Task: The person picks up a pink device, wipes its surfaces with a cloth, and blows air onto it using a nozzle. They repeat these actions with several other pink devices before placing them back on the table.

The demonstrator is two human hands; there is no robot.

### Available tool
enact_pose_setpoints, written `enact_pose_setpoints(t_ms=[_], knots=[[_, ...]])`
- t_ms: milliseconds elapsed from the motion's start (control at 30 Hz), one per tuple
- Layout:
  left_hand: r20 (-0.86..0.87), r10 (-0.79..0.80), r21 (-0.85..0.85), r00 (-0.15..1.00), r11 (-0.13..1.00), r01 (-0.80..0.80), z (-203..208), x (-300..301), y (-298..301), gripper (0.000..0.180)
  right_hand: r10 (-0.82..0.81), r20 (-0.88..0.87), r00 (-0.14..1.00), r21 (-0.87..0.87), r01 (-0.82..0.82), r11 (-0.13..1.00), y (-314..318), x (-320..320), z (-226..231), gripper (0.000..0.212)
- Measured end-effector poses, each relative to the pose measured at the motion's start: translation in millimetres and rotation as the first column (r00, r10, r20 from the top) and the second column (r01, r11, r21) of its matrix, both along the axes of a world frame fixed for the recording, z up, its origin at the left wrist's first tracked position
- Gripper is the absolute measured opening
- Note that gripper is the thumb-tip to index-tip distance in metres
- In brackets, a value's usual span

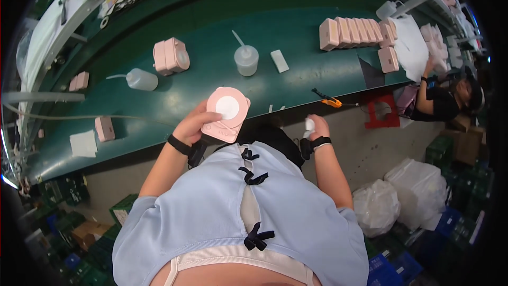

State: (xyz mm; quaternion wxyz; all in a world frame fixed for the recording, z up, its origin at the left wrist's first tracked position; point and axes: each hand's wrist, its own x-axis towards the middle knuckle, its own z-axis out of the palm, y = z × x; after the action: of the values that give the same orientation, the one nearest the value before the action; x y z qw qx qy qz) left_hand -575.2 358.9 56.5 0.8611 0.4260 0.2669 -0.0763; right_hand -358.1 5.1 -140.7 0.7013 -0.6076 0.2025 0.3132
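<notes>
My left hand (197,125) is closed round a pink device with a round top and a white disc (227,107) in its middle. The thumb lies at the disc's lower left edge, and small raised shapes show on the device's lower part. Off the bench edge to the right, my right hand (319,126) grips a small white wad (309,125), perhaps cloth or tissue. Beyond the device, a squeeze bottle (246,61) with a thin spout stands on the green bench, beside a white rectangular block (279,61).
On the green bench (211,32) are another squeeze bottle (142,79), joined pink devices (171,56) and a row of pink devices (349,32). An orange-and-black tool (332,101) lies at the edge. A co-worker (444,98) sits at right; white bags (415,185) stand on the floor.
</notes>
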Motion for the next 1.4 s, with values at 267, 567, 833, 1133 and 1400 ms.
enact_pose_setpoints(t_ms=[267,567,833,1133,1400], knots=[[-0.096,0.294,0.064,0.951,0.955,-0.289,8.1,-39.5,-36.9,0.059,-0.231,0.13,0.964,0.038,0.228,0.973,-39.3,71.8,-81.0,0.022],[-0.145,0.588,0.219,0.796,0.804,-0.553,0.6,-106.6,-100.1,0.056,0.231,0.643,0.73,-0.328,-0.009,0.944,-37.7,84.7,1.2,0.029],[-0.275,0.719,0.593,0.638,0.649,-0.477,-21.7,-156.8,-119.0,0.06,0.545,0.689,-0.478,-0.656,-0.731,0.188,45.3,36.0,162.4,0.024],[-0.441,0.727,0.87,0.527,0.491,0.05,-36.8,-202.0,-139.2,0.063,0.412,0.363,-0.836,-0.911,-0.412,-0.031,98.3,-26.4,156.6,0.035],[-0.594,0.678,0.804,0.433,0.493,0.332,-14.1,-198.0,-158.0,0.061,0.308,0.351,-0.884,-0.921,-0.386,-0.058,115.7,-49.9,143.5,0.036]])
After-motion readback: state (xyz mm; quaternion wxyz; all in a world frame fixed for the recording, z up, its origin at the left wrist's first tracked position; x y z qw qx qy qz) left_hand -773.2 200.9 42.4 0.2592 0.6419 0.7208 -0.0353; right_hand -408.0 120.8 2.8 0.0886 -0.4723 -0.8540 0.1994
